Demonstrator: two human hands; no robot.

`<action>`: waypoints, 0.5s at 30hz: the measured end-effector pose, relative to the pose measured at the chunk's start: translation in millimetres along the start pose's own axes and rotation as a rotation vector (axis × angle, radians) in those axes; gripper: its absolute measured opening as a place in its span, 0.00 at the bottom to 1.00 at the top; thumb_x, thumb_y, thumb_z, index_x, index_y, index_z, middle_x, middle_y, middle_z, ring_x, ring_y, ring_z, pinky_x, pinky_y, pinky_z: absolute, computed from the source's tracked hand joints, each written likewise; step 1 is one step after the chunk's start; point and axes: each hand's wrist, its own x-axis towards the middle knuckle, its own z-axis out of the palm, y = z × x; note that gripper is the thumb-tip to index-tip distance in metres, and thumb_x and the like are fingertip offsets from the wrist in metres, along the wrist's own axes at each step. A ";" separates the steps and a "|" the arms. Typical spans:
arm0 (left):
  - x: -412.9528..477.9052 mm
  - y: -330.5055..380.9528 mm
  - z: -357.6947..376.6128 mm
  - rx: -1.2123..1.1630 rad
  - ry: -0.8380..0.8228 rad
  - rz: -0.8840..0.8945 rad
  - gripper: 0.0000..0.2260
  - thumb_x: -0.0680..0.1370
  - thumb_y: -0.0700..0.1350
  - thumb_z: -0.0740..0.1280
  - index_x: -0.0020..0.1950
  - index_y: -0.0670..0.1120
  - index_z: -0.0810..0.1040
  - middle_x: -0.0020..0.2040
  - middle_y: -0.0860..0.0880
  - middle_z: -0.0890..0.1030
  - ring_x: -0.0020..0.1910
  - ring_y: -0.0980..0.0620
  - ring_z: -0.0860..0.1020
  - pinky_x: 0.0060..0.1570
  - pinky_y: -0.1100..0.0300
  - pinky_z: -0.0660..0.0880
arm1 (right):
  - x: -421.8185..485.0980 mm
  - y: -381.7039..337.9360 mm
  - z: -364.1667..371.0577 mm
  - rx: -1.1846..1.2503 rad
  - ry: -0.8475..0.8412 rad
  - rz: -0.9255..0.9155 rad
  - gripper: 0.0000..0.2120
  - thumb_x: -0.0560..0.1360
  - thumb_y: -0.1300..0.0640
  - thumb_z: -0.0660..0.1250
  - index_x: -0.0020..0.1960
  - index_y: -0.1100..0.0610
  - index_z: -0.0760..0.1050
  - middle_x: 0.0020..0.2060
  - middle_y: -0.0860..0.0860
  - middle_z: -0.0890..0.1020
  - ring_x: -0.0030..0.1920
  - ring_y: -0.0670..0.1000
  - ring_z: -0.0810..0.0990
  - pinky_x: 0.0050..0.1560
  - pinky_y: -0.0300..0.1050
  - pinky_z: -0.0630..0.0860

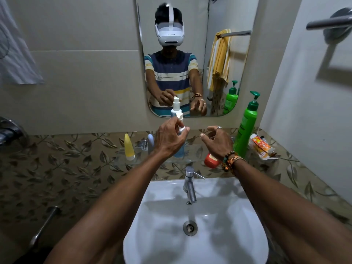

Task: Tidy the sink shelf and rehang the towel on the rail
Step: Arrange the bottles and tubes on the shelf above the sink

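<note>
My left hand gripping the blue spray bottle upright on the glass shelf, my right hand loosely open, empty, half hiding an orange bottle, green pump bottle beside, contents unseen, striped towel only in the mirror, over a rail.

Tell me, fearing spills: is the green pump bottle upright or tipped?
Upright: the green pump bottle stands on its base, pump uppermost.

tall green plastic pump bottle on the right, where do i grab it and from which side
Wrap the right hand round the broad body of the tall green plastic pump bottle, from the front: it stands upright, wall behind, and the pump top would likely press down.
</note>
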 end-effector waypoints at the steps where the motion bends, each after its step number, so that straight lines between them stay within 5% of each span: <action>1: -0.1 5.5 3.9 -0.011 -0.017 0.010 0.09 0.75 0.50 0.72 0.44 0.49 0.74 0.33 0.55 0.71 0.31 0.59 0.68 0.31 0.67 0.63 | -0.2 2.5 -5.2 0.000 0.016 0.010 0.20 0.75 0.50 0.70 0.63 0.59 0.76 0.52 0.56 0.84 0.48 0.53 0.81 0.49 0.45 0.78; 7: -5.1 34.8 32.8 -0.074 -0.198 0.021 0.06 0.77 0.48 0.70 0.49 0.47 0.76 0.38 0.52 0.76 0.37 0.52 0.76 0.38 0.56 0.77 | -2.4 23.6 -27.3 -0.034 0.036 0.097 0.17 0.78 0.53 0.65 0.63 0.60 0.76 0.56 0.57 0.83 0.53 0.55 0.81 0.55 0.49 0.78; 15: -16.7 39.5 75.9 -0.015 -0.515 -0.086 0.14 0.77 0.48 0.70 0.60 0.45 0.77 0.56 0.45 0.79 0.56 0.47 0.77 0.57 0.50 0.76 | -11.5 54.6 -40.5 -0.069 -0.071 0.268 0.14 0.79 0.54 0.64 0.60 0.61 0.79 0.55 0.57 0.82 0.53 0.55 0.80 0.49 0.40 0.71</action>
